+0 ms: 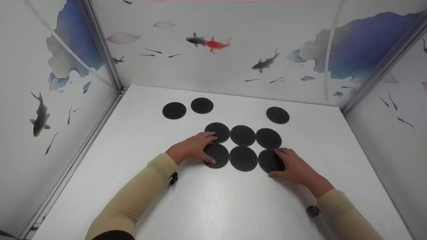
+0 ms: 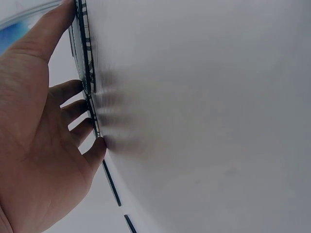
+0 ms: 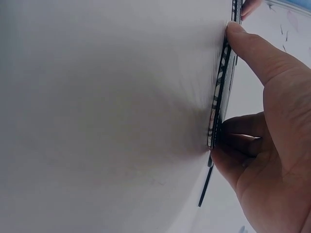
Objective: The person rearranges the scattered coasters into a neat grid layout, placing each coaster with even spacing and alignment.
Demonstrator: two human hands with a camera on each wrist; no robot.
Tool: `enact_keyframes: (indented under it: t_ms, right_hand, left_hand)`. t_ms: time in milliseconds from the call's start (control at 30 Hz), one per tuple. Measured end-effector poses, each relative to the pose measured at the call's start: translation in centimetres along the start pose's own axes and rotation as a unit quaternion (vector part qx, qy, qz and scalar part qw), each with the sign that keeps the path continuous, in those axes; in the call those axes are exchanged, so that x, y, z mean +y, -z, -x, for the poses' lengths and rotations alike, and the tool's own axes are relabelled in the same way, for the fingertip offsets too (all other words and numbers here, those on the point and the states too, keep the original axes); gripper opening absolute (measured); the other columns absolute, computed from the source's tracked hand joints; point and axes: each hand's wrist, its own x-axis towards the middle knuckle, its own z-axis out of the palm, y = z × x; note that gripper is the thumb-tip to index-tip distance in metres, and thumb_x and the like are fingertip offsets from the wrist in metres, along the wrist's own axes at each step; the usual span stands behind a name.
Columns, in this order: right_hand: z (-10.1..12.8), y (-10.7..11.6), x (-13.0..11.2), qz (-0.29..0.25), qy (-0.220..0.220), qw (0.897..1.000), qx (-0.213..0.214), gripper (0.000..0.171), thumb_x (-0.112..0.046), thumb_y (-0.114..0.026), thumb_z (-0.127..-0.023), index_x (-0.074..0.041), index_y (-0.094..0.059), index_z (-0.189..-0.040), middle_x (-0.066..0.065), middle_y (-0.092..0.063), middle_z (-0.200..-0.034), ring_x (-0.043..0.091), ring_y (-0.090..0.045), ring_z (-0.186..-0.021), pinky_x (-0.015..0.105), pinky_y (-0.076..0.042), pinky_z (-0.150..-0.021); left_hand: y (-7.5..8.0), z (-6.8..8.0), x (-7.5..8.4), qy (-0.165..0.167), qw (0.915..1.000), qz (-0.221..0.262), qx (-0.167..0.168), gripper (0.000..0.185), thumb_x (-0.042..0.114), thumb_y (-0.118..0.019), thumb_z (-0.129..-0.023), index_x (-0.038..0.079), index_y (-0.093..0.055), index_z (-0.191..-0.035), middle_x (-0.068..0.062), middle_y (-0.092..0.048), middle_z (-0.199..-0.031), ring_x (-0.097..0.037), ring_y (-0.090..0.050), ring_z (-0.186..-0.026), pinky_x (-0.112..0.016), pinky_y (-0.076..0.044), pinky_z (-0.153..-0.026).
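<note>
From the head camera I see both hands at work on a white worktop (image 1: 213, 206), where six flat, round black discs sit edge to edge in two rows of three near its middle. The left hand (image 1: 195, 146) lies across the left end of that block: its fingers are nearly straight, the fingertips pressing on the rear-left disc (image 1: 218, 130) and the thumb resting on the front-left disc (image 1: 218, 156). I see no curl around either one; the hand is flat and holds nothing. The left wrist view agrees, with the fingers (image 2: 73, 109) spread against a thin dark disc edge (image 2: 86, 58) on the white surface.

The right hand (image 1: 293, 166) is at the right end of the front row, its thumb and fingers set around the rim of the front-right disc (image 1: 268, 161). In the right wrist view the thumb (image 3: 252, 48) lies along one side of the disc's edge (image 3: 219, 97) and the curled fingers meet it from the other, so the hand is pinching it.

Between the two hands lie the front-middle disc (image 1: 243, 158) and, behind it, the rear-middle disc (image 1: 243, 135) and rear-right disc (image 1: 268, 138), touched by neither hand.

Three more black discs sit apart toward the far edge of the worktop: a pair (image 1: 174, 110) (image 1: 202, 105) at the far left, and a single one (image 1: 278, 115) at the far right. Both forearms wear beige sleeves (image 1: 133, 200). Panels printed with fish and blue shapes (image 1: 213, 43) enclose the worktop on three sides.
</note>
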Motion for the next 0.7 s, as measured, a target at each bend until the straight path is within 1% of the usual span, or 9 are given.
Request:
enact_keyframes:
  t_ms: [300,533,633,700]
  right_hand:
    - [-0.20,-0.06,0.28,-0.004,-0.004,1.000,-0.003,0.106,-0.057,-0.092,-0.088,0.009,-0.049,-0.159,0.026,-0.050,-0.159,0.046,-0.048,-0.147,0.061,-0.045,-0.119]
    - [-0.25,-0.04,0.60,-0.024,-0.026,0.999,-0.011,0.113,-0.064,-0.090,-0.086,0.007,-0.047,-0.162,0.026,-0.047,-0.162,0.045,-0.046,-0.149,0.063,-0.043,-0.121]
    - [-0.30,0.11,0.66,-0.031,-0.024,0.999,-0.005,0.110,-0.066,-0.088,-0.088,0.006,-0.049,-0.160,0.026,-0.049,-0.160,0.046,-0.048,-0.147,0.064,-0.043,-0.120]
    - [-0.35,0.22,0.69,-0.033,-0.020,0.999,0.000,0.105,-0.064,-0.087,-0.090,0.006,-0.051,-0.159,0.026,-0.051,-0.158,0.046,-0.050,-0.146,0.064,-0.043,-0.120]
  left_hand:
    - [0.36,0.25,0.35,0.003,1.0000,0.003,0.001,0.103,0.059,-0.085,-0.093,0.017,-0.036,-0.174,-0.005,-0.023,-0.184,-0.029,-0.017,-0.170,-0.050,-0.025,-0.134]
    - [0.37,0.34,0.50,0.002,1.0000,0.004,-0.002,0.103,0.058,-0.085,-0.093,0.016,-0.036,-0.174,-0.005,-0.022,-0.184,-0.030,-0.017,-0.170,-0.051,-0.024,-0.134]
    - [0.36,0.39,0.52,-0.001,1.0000,0.004,-0.001,0.103,0.058,-0.085,-0.094,0.016,-0.036,-0.174,-0.006,-0.023,-0.183,-0.031,-0.017,-0.170,-0.051,-0.024,-0.134]
    - [0.39,0.43,0.52,-0.003,1.0000,0.005,0.000,0.102,0.057,-0.085,-0.094,0.015,-0.037,-0.174,-0.007,-0.023,-0.183,-0.032,-0.017,-0.170,-0.052,-0.024,-0.134]
